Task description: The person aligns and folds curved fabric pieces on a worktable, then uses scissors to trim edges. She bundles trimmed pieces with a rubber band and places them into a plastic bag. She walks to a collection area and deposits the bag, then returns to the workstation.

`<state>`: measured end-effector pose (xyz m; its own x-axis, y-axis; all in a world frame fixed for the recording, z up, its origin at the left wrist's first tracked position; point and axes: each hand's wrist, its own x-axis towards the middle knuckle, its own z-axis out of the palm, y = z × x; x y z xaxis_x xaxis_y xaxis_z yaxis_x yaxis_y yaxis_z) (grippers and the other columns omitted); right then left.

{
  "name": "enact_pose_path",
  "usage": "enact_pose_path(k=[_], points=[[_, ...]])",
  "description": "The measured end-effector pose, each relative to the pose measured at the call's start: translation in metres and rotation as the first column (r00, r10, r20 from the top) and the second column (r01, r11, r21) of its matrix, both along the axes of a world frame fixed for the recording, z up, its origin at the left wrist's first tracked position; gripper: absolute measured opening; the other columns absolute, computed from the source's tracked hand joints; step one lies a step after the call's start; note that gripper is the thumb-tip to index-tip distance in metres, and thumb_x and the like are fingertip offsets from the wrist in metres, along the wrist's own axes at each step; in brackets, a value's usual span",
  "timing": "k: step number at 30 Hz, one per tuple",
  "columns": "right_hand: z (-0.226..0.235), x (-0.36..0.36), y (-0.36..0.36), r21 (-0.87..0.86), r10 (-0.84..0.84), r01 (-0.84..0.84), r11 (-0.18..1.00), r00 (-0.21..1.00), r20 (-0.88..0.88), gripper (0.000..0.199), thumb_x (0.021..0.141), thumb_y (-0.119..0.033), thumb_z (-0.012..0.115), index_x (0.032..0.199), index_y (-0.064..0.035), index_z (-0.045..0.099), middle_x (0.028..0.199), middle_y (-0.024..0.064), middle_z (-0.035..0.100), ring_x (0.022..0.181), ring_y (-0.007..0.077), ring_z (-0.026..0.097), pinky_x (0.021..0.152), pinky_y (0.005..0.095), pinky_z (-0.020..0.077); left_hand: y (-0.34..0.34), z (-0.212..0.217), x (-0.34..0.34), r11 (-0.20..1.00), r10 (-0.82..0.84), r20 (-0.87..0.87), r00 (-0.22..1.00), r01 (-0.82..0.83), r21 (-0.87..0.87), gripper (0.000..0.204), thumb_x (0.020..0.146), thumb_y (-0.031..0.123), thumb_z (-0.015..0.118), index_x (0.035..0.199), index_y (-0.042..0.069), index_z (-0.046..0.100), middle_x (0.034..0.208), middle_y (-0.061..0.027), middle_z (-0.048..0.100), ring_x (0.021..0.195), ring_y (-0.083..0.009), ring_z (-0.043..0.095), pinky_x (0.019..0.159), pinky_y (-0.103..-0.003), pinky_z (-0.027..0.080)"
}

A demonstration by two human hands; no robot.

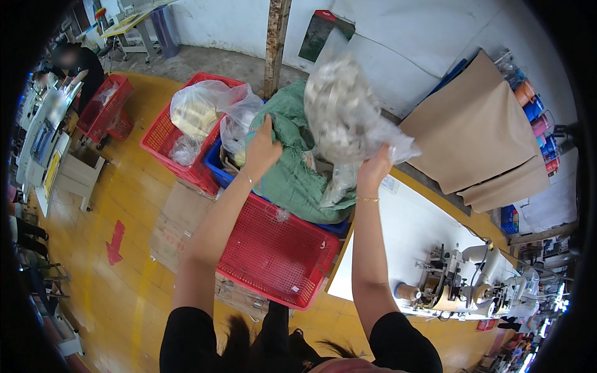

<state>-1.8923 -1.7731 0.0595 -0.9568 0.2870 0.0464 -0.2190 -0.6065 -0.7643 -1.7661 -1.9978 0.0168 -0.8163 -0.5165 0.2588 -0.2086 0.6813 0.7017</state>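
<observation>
My left hand [263,150] is closed on the upper left edge of a green woven sack [289,180]. The sack sits slumped in a blue crate [216,166], its mouth gaping. My right hand [376,165] grips the gathered end of a clear plastic bag [342,105] full of whitish-grey pieces. That bag is lifted above the sack's right side, its bulk leaning away from me. Another clear bag [339,185] shows at the sack's opening. What lies deeper in the sack is hidden.
Nearest me stands a red plastic basket [273,255]. Stacked red baskets [163,140] with bagged pale pieces [194,112] are to the left. On the right, a white table [398,242] carries a sewing machine [466,280]. A post [275,50] rises behind. Another person [87,65] sits far left.
</observation>
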Motion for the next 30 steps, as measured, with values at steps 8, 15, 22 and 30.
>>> enact_pose_path(k=[8, 15, 22, 30], points=[[-0.132, 0.031, 0.006, 0.982, 0.345, 0.172, -0.073, 0.929, -0.137, 0.035, 0.081, -0.003, 0.055, 0.115, -0.0033, 0.060, 0.116, 0.0149, 0.057, 0.101, 0.0362, 0.056, 0.087, 0.0440, 0.0452, 0.018, 0.069, 0.007, 0.730, -0.091, -0.391, 0.916, 0.329, 0.599, 0.081, 0.074, -0.011, 0.043, 0.151, 0.006, 0.022, 0.149, -0.0168, 0.038, 0.063, -0.0145, 0.062, 0.049, -0.025, 0.049], [-0.138, -0.033, -0.055, 0.782, 0.277, 0.274, -0.560, 0.951, -0.134, 0.035, 0.081, -0.017, 0.058, 0.115, -0.0103, 0.063, 0.115, 0.0066, 0.053, 0.101, 0.0288, 0.052, 0.086, 0.0489, 0.0420, 0.146, 0.099, 0.047, 0.396, -0.496, -0.518, 0.697, 0.713, 0.579, 0.075, 0.066, -0.013, 0.040, 0.139, 0.006, 0.039, 0.147, -0.0089, 0.042, 0.054, -0.0012, 0.047, 0.046, -0.016, 0.042], [-0.196, -0.043, -0.051, 0.567, 0.270, 0.240, -0.788, 0.962, -0.032, 0.027, 0.085, -0.020, 0.059, 0.110, -0.0132, 0.068, 0.126, 0.0025, 0.045, 0.112, 0.0230, 0.045, 0.094, 0.0494, 0.0398, 0.126, 0.086, 0.098, 0.458, -0.613, -0.275, 0.741, 0.617, 0.641, 0.054, 0.081, -0.010, 0.046, 0.133, 0.007, 0.047, 0.142, -0.0106, 0.047, 0.055, 0.0000, 0.040, 0.050, -0.019, 0.036], [-0.194, -0.047, -0.036, 0.761, 0.315, 0.219, -0.611, 0.949, -0.020, 0.045, 0.080, -0.025, 0.066, 0.122, -0.0110, 0.059, 0.122, 0.0073, 0.050, 0.114, 0.0289, 0.048, 0.093, 0.0553, 0.0389, 0.086, -0.026, 0.004, 0.959, -0.180, 0.104, 0.978, 0.198, -0.204, 0.071, 0.082, 0.038, 0.072, 0.137, 0.004, 0.044, 0.132, -0.0252, 0.044, 0.102, -0.0423, 0.060, 0.080, -0.045, 0.053]])
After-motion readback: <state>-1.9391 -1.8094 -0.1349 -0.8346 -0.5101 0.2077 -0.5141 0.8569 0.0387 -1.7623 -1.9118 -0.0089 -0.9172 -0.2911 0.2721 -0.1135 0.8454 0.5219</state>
